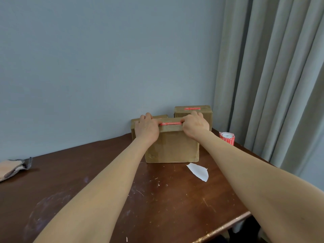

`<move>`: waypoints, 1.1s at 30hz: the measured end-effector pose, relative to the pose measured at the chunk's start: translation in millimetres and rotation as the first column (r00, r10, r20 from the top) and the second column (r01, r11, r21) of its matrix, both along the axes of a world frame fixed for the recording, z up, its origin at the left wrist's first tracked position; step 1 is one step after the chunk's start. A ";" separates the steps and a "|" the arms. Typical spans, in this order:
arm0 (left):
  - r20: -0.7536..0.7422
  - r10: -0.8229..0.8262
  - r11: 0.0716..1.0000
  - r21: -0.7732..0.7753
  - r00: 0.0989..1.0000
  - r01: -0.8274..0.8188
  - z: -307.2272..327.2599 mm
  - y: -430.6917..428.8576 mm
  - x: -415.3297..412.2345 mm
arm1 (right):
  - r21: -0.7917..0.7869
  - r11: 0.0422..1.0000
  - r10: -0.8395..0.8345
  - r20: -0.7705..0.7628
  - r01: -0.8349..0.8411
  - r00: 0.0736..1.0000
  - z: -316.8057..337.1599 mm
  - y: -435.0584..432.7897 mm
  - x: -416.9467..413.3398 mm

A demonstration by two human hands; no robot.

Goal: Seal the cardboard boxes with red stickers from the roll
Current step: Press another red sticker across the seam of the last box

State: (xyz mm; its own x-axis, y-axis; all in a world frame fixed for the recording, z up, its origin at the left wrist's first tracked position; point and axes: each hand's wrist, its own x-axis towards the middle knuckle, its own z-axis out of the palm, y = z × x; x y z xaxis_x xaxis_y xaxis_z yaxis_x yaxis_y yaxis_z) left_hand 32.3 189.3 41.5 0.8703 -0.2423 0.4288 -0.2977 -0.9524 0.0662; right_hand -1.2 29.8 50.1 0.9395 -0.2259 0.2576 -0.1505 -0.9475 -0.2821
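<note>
Hands held the front box (172,148) on the table (108,190) while a red sticker (170,123) lay along its top seam. My left hand (146,128) and right hand (195,125) each curled over the top, thumbs seemingly pressing the sticker's ends. I judged that uneven pressure could wrinkle the strip, and a hard push could tip the box. A second box (192,114), already stickered, stood behind the front box to the right. A third box (134,127) stood behind left, its top partly hidden. The roll (227,137) sat right of the front box, a paper scrap (198,171) before it, a cloth (14,166) far left. Nothing blocked the roll.
</note>
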 end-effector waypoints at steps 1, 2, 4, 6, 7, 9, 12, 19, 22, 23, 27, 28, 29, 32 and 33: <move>0.002 0.006 1.000 0.006 1.000 -0.006 0.4 -0.8 -0.8 | -0.011 1.000 0.000 -0.001 0.000 1.000 -0.4 0.1 0.6; 0.002 0.011 1.000 0.015 1.000 -0.011 0.7 -1.4 -2.2 | -0.026 1.000 -0.002 -0.004 0.002 1.000 -1.0 0.7 1.4; -0.002 0.016 0.999 0.035 1.000 -0.016 1.1 -1.9 -3.8 | -0.046 0.999 -0.013 -0.016 0.013 1.000 -1.6 1.8 2.6; 0.006 0.014 0.998 0.053 1.000 -0.014 0.7 -1.5 -3.3 | -0.054 0.998 -0.023 -0.031 0.021 0.999 -0.3 2.6 3.8; 0.007 0.014 0.998 0.055 1.000 -0.015 0.3 -1.2 -2.5 | -0.058 0.998 -0.024 -0.037 0.022 0.999 0.9 2.2 4.2; 0.005 0.015 0.998 0.057 1.000 -0.015 0.5 -0.9 -1.4 | -0.070 0.997 -0.020 -0.051 0.017 0.998 2.9 0.7 5.7; 0.007 0.018 0.997 0.079 1.000 -0.018 0.7 -0.8 -1.7 | -0.096 0.995 -0.019 -0.061 0.013 0.998 1.4 -0.1 7.5; -0.048 0.026 0.998 0.059 0.999 -0.024 3.8 -0.6 1.3 | -0.085 0.996 -0.011 -0.066 0.006 0.998 4.9 1.2 4.8; -0.033 0.013 0.999 0.039 0.999 -0.012 3.4 0.9 -4.2 | -0.087 0.996 0.020 -0.057 -0.025 0.998 3.6 -0.8 0.8; -0.033 0.003 0.999 0.032 0.999 -0.002 2.5 2.3 -4.4 | -0.085 0.996 0.027 -0.046 -0.031 0.999 4.0 -1.6 -1.1; -0.051 -0.001 1.000 -0.011 0.999 0.000 2.2 4.9 -5.8 | -0.102 0.994 0.045 -0.025 -0.047 0.999 6.6 -1.7 -6.4; -0.053 0.003 1.000 -0.016 0.999 -0.004 2.7 4.5 -7.0 | -0.109 0.993 0.045 -0.031 -0.048 0.999 6.4 -0.9 -7.2; -0.052 0.007 1.000 -0.015 0.999 -0.008 2.3 3.8 -7.9 | -0.114 0.992 0.042 -0.040 -0.046 0.998 5.1 0.0 -7.8; -0.053 0.015 1.000 -0.003 0.998 -0.015 4.1 3.1 -10.3 | -0.129 0.991 0.031 -0.043 -0.037 0.999 3.3 3.2 -8.9; -0.059 0.012 1.000 0.002 0.998 -0.012 4.1 3.1 -10.2 | -0.139 0.990 0.027 -0.040 -0.033 0.999 3.0 4.1 -8.9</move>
